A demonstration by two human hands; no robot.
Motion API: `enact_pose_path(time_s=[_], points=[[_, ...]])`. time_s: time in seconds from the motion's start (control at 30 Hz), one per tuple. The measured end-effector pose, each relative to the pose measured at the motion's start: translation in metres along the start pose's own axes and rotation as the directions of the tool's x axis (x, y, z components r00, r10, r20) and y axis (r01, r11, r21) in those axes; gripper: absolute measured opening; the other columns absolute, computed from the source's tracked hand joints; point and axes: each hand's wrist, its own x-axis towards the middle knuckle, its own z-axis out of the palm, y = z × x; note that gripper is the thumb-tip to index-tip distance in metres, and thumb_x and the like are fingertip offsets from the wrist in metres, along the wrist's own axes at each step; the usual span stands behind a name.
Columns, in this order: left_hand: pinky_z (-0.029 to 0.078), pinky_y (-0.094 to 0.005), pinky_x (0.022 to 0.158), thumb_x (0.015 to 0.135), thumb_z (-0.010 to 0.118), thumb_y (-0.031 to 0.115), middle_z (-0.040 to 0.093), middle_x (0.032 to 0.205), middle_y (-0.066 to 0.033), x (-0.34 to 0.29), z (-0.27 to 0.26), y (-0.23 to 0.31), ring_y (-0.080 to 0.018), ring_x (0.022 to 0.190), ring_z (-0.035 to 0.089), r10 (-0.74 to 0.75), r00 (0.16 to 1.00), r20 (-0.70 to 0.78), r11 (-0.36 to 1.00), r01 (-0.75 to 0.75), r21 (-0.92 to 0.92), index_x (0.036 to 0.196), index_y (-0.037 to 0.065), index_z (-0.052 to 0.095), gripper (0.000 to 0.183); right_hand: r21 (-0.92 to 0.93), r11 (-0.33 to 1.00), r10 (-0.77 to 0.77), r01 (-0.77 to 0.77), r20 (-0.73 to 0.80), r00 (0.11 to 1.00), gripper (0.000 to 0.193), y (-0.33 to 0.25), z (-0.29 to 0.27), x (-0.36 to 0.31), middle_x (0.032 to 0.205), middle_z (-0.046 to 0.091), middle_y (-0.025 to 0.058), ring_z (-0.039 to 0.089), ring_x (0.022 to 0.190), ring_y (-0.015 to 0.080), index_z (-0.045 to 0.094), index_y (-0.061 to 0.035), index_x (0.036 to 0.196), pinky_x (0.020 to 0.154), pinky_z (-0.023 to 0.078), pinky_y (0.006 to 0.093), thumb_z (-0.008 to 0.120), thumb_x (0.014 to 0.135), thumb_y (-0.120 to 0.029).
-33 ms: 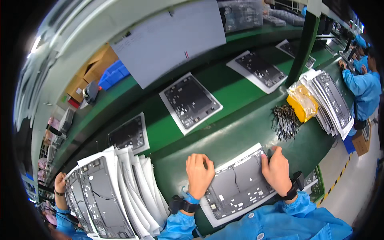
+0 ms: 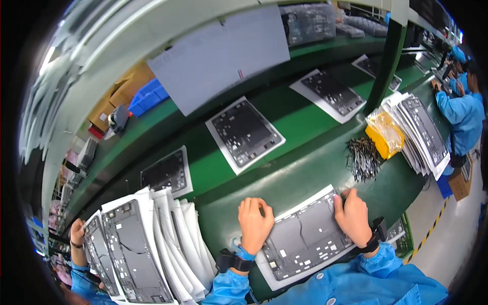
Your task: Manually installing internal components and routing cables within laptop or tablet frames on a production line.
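A dark grey flat electronic panel (image 2: 305, 236) with small white patches and a thin black cable across its middle lies on a white sheet (image 2: 277, 285) in front of me. My left hand (image 2: 254, 223) is at the panel's upper left corner, fingers curled in and thumb tip bent to the index finger. Beside the upper right corner is my right hand (image 2: 354, 218), its fingers curled and the thumb at the panel's edge. Whatever either hand pinches is hidden. Past the right hand lies a bundle of thin black strips (image 2: 363, 158) with pale ends.
A stack of similar panels (image 2: 134, 249) interleaved with white sheets stands left; a co-worker's hand (image 2: 78, 233) touches its far side. Another stack (image 2: 424, 129) is right, beside a yellow bin (image 2: 385, 140). More panels (image 2: 244, 129) lie on the green belt (image 2: 277, 165) beyond. A green post (image 2: 389, 61) rises there.
The whole scene sits slightly lower in the picture. Both hands keep their places at the panel's corners, with no clear change of grip.
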Motion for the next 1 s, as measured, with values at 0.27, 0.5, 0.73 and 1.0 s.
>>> enact_pose_path(time_s=[0.27,0.5,0.73,1.0], points=[[0.052,-0.054,0.082,0.09,0.067,0.013,0.07,0.087,-0.0189,0.081,0.006,-0.07,-0.0451,0.093,0.068,-0.327,0.888,-0.322,0.931,0.361,0.05,0.087,0.003,0.066,0.01,0.248,0.96,-0.185,0.13,0.217,0.958,0.04,0.031,0.019,0.096,0.089,0.069,0.0308,0.066,0.083,0.0479,0.062,0.0076,0.09,0.076,0.051,0.0523,0.053,0.109,-0.026],[0.057,-0.0531,0.093,0.089,0.078,0.044,0.075,0.113,-0.0278,0.158,0.014,-0.098,-0.0469,0.112,0.071,-0.606,0.79,0.088,0.782,0.572,0.247,0.102,-0.002,0.075,0.047,0.367,0.93,-0.159,0.03,0.327,0.931,0.04,0.036,0.015,0.237,0.095,0.073,0.0149,0.067,0.091,0.0224,0.067,0.0095,0.11,0.083,0.053,0.0379,0.056,0.11,-0.029],[0.056,-0.0555,0.088,0.088,0.075,0.026,0.075,0.102,-0.031,0.164,0.017,-0.123,-0.0509,0.103,0.071,-0.538,0.823,0.181,0.838,0.5,0.218,0.106,-0.006,0.073,0.037,0.302,0.951,-0.078,-0.058,0.419,0.905,0.037,0.036,0.01,0.321,0.085,0.07,0.0068,0.061,0.079,0.0177,0.071,0.007,0.104,0.073,0.05,0.0373,0.058,0.107,-0.027],[0.051,-0.0491,0.078,0.09,0.062,-0.002,0.068,0.088,-0.0293,0.137,-0.033,-0.128,-0.0475,0.085,0.069,-0.395,0.858,-0.329,0.912,0.322,-0.255,0.128,0.0,0.049,0.041,0.447,0.875,0.011,-0.187,0.367,0.93,0.04,0.031,0.083,0.34,0.098,0.072,0.0124,0.066,0.091,0.0226,0.071,0.0098,0.108,0.081,0.052,0.0403,0.061,0.108,-0.028]])
